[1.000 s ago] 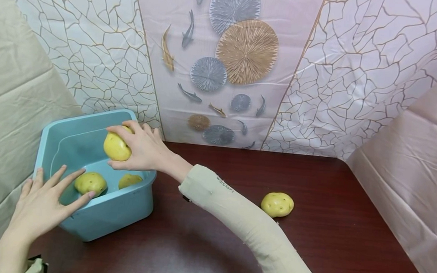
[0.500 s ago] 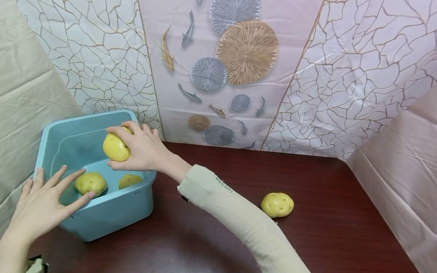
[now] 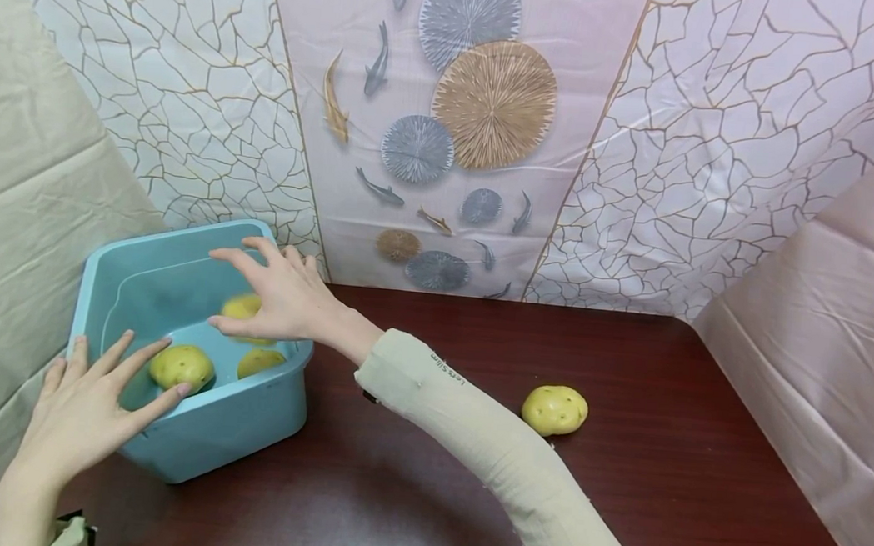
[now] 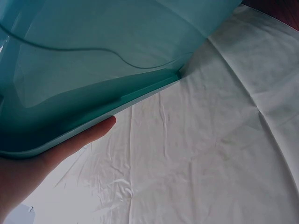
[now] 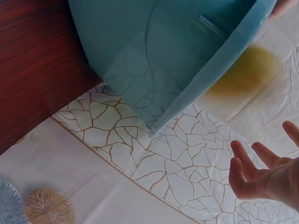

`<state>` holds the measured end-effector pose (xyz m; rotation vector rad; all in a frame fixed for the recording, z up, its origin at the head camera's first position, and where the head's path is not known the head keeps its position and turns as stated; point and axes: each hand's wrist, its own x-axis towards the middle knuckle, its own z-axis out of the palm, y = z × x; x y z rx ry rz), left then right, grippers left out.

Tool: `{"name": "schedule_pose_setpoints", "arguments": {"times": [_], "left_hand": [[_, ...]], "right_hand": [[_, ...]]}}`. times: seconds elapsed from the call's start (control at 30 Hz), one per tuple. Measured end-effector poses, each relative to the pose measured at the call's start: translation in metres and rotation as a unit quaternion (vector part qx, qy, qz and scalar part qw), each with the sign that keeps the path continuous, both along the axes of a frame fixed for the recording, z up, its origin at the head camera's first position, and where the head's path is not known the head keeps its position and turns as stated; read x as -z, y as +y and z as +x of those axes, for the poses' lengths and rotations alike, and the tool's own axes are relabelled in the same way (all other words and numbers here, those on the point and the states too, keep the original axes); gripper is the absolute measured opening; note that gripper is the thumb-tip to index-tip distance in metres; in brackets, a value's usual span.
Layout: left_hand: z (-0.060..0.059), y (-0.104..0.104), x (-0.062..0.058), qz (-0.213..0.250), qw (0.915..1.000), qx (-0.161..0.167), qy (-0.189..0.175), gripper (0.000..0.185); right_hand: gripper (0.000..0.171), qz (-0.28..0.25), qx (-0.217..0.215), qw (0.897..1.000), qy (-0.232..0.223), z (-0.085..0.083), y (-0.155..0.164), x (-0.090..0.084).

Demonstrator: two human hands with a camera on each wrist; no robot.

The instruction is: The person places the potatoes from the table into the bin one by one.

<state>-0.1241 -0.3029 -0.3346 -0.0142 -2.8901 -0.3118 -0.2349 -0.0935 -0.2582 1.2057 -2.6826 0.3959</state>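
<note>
Potatoes are what our hands are busy with: one blurred potato [image 3: 243, 309] hangs just under the spread fingers of our right hand [image 3: 281, 297], inside the blue tub [image 3: 225, 427], and nothing of that hand touches it, so our right grip is apart and holds nothing. In the right wrist view the fingers [image 5: 243, 170] show straight and splayed, which agrees. Two more potatoes [image 3: 181, 366] lie on the tub floor, one at the near left and one [image 3: 260, 362] just beside it to the right. A fourth potato [image 3: 555, 409] sits alone on the dark red worktop [image 3: 659, 454], well apart from the tub.

Our left hand [image 3: 86, 414] rests with straight fingers across the near left rim of the tub, steadying it; that grip is likewise apart, not curled round anything.

We judge the potatoes firm, rounded and moderately heavy for their size, with a smooth yellow skin that could slip a little. They look sturdy rather than fragile. We would take one across its broad middle, fingers on one side and thumb on the other. The tub looks like light, stiff plastic, apt to slide unless held.
</note>
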Motion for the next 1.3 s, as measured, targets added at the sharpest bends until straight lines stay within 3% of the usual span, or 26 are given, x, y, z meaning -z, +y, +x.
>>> {"name": "schedule_pose_setpoints", "arguments": {"times": [0.53,1.3], "left_hand": [[0.0,0.0,-0.001,-0.003,0.9999,0.006,0.008,0.071],[0.0,0.0,0.0,-0.003,1.0,0.001,0.004,0.072]], "right_hand": [[0.066,-0.001,0.004,1.0,0.014,-0.006,0.012,0.013],[0.058,-0.025,-0.019,0.998,0.062,0.003,0.043,0.027]]}}
